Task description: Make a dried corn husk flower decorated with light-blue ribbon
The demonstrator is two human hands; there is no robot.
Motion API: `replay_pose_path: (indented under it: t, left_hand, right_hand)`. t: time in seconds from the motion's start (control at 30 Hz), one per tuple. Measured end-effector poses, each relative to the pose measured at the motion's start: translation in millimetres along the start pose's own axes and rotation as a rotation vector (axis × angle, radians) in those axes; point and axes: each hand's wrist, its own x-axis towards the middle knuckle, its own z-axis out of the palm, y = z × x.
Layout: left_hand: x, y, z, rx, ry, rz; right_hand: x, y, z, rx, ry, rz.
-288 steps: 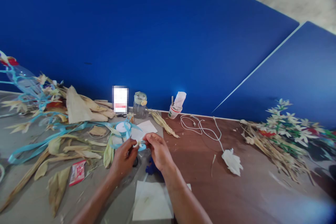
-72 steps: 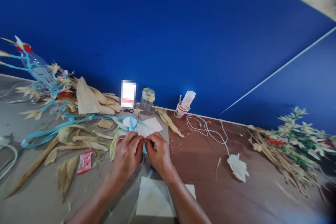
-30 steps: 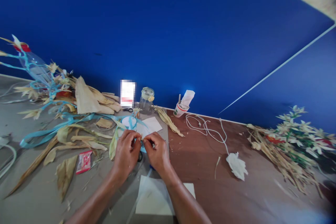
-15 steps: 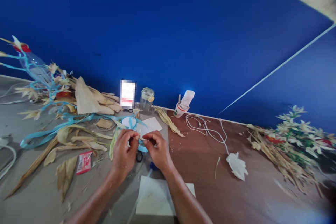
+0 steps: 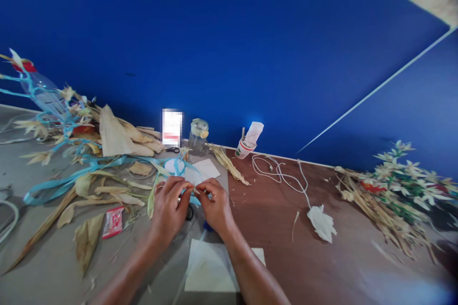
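My left hand point(image 5: 171, 207) and my right hand point(image 5: 215, 206) meet fingertip to fingertip above the table. Both are closed in a pinch on a small pale piece of dried husk point(image 5: 195, 190), mostly covered by the fingers. Just beyond them sits a white roll wound with light blue ribbon point(image 5: 174, 167). A black scissors handle point(image 5: 190, 213) shows between the wrists. Beside my left hand lies a pale green husk strip point(image 5: 151, 204). Partly under my right hand is a dark blue object point(image 5: 207, 226), its kind hidden.
Dried husks point(image 5: 86, 238), a red packet point(image 5: 113, 222) and blue ribbon point(image 5: 46, 189) lie left; a plastic bottle point(image 5: 46, 95) stands behind. A jar point(image 5: 198, 139) and paper cup point(image 5: 244, 149) line the blue wall. Rightward are a white cord point(image 5: 279, 176), crumpled tissue point(image 5: 322, 223) and husk flowers point(image 5: 411, 176).
My fingertips have drawn closer together around the pale piece, the left hand turning slightly inward. The whole view has shifted a little; the things on the table have stayed put.
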Motion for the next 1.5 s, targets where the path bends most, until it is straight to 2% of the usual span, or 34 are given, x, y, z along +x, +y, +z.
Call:
replay_pose_path:
  t: [0.13,0.23,0.4,0.53,0.9,1.5]
  left_hand:
    - [-1,-1,-0.6,0.079,-0.022,0.05]
    - [1,2,-2.1,0.073,-0.05,0.025]
    - [6,8,-5.1,-0.052,-0.089,-0.102]
    - [7,8,-6.3,-0.153,-0.117,-0.147]
    - [9,10,-10.3,-0.347,-0.153,-0.193]
    - [8,6,-8.5,-0.562,-0.12,-0.27]
  right_hand:
    - [0,-4,-1,-0.071,-0.003,-0.012]
    - [0,-5,-1,-0.104,-0.012,-0.007]
    - [-1,-3,-2,-0.139,-0.049,-0.041]
    - [-1,-4,-3,-0.156,-0.067,-0.051]
    - [1,-7,-7,-0.176,-0.096,-0.052]
    - [2,-10,-10,-0.127,-0.107,-0.021]
